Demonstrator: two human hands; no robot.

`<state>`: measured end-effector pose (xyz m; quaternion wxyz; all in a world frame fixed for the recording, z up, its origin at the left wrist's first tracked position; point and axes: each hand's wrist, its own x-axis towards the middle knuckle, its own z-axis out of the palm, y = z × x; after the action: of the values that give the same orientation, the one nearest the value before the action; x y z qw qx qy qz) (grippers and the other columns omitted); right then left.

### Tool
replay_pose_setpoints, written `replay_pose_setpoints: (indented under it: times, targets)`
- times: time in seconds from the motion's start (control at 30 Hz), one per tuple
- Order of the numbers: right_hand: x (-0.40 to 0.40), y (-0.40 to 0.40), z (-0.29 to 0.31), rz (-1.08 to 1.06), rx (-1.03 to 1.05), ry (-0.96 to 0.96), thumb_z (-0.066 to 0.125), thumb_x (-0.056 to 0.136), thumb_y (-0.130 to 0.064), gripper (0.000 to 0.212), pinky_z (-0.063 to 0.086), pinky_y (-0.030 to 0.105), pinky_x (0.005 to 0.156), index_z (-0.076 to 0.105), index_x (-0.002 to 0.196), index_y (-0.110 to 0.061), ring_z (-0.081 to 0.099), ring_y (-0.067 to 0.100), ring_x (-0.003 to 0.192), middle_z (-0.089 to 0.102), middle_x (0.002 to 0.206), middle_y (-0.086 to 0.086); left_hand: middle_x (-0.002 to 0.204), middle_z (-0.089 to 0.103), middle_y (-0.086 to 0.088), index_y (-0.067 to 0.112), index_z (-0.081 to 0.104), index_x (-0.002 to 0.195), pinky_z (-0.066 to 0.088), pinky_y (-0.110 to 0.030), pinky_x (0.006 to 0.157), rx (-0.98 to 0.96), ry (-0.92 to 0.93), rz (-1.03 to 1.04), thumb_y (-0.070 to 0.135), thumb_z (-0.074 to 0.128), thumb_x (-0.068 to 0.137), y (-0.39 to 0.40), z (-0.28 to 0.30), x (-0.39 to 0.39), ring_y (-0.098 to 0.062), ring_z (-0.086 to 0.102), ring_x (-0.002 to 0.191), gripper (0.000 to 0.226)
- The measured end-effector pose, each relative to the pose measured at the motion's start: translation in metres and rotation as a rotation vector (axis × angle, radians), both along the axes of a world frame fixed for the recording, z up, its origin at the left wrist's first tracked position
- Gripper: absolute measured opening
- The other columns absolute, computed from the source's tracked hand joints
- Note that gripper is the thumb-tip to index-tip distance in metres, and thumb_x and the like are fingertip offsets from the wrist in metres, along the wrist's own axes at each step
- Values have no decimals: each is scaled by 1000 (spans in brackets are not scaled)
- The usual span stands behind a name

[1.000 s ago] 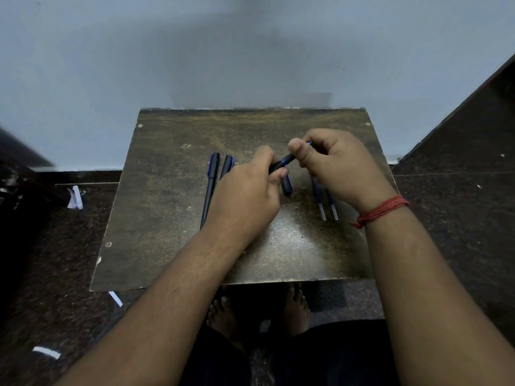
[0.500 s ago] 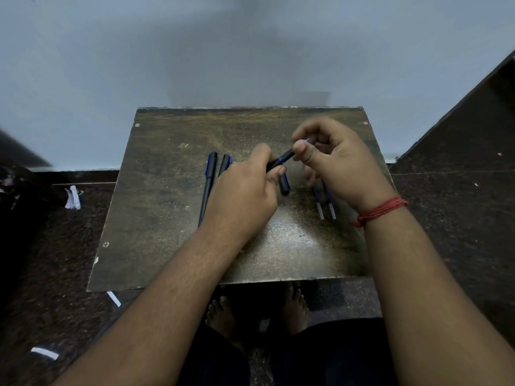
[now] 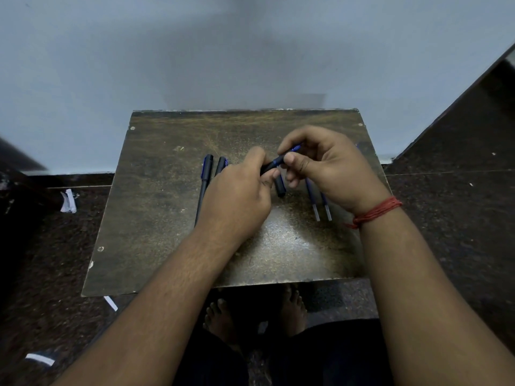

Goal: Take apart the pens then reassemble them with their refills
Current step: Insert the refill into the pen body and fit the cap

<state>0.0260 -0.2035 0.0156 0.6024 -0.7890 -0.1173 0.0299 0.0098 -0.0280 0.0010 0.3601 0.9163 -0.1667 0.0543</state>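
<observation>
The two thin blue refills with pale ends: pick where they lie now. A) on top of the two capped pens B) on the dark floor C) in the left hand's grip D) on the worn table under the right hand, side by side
D: the two thin blue refills lie side by side on the worn table, just beneath the right hand.

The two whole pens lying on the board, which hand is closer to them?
Left. The left hand sits right beside the two whole pens, covering part of one. The right hand is farther off, over the loose refills. Both hands' fingers hold another pen.
</observation>
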Motion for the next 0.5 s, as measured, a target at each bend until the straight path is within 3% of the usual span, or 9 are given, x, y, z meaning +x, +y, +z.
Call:
replay_pose_setpoints:
  times: [0.17,0.3,0.37,0.5]
  targets:
    - [1,2,-2,-163,-284,-73,65,94,-39,21,46,25,50,64,77,-27,57,7,48,63,58,-4,59,49,10,17,50,95,26,-28,46,12,4,-3,29,54,99,-1,1,-1,-8,46,50,13]
    - [0,1,1,-40,-63,-58,68,93,-17,6,59,36,60,66,98,-19,68,19,65,68,88,12,61,51,9,17,51,97,29,-29,47,4,1,-4,30,53,99,-1,0,0,-11,48,51,14]
    - [0,2,2,-17,-67,-48,66,93,-11,5,56,33,59,66,93,-16,65,18,61,67,77,11,62,53,8,17,52,97,30,-29,47,10,-5,-5,31,53,98,-1,-1,0,-11,50,52,14]
    - [2,3,0,-138,-282,-55,66,94,-35,22,42,18,44,64,76,-22,56,4,44,63,57,-3,62,53,8,16,53,98,29,-30,47,28,-11,-2,30,54,98,-1,-1,-1,-12,50,53,14]
